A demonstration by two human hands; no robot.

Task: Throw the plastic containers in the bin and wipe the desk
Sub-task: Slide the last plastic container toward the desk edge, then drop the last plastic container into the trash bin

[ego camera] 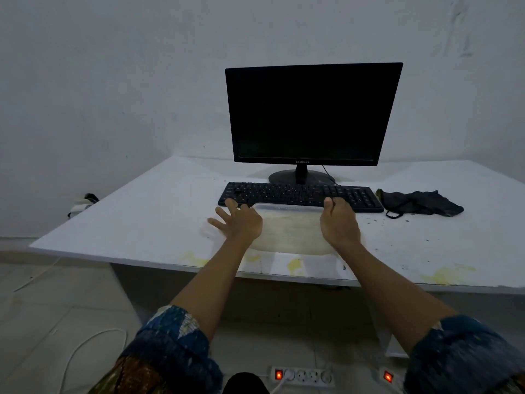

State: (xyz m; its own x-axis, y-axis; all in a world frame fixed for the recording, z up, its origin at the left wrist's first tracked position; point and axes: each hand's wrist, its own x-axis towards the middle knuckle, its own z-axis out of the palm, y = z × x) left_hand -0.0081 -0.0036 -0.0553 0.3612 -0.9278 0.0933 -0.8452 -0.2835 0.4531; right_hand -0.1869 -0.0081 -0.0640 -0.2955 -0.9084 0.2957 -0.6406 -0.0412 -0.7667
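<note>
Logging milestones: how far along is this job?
Done: nothing visibly. In hand: plastic container in front of the keyboard, right hand gripping its side, left hand spread at the other. Left: binning it, no bin in view; wiping, since yellow stains mark the desk and the cloth lies untouched.

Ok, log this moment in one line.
left hand spread at left side of plastic container | right hand grips its right side | cloth beside keyboard | desk stained

White desk (147, 217), monitor (309, 115), keyboard (298, 193), container (291, 228), dark cloth (420, 203)
</note>
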